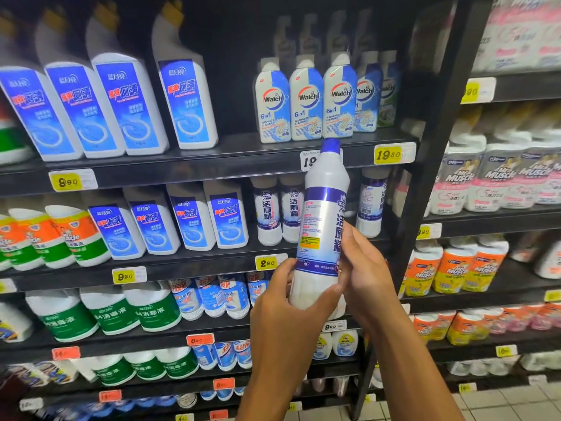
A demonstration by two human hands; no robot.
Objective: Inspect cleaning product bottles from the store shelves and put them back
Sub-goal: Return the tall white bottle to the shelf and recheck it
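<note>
I hold the tall white bottle (321, 226) up in front of the shelf (212, 259). My left hand (285, 302) wraps its bottom and my right hand (364, 268) holds its side. It looks smooth, hard and maybe heavy, so holding low seems best.

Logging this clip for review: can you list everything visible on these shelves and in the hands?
Held toilet cleaner bottle: one, white, blue cap, purple-blue label, upright before middle shelf.
Walch washing machine cleaner bottles: about five, white-blue, top shelf.
Angled-neck toilet cleaner bottles: four on top shelf, four below, white with blue labels.
Matching toilet cleaner bottles: three, white, middle shelf.
Mr Muscle bottles: several, orange-green, middle left.
Green-label disinfectant bottles: three, lower shelf.
Price tags: many, yellow, some red, shelf edges.
Left hand: grips bottle base.
Right hand: holds bottle's side.
</note>
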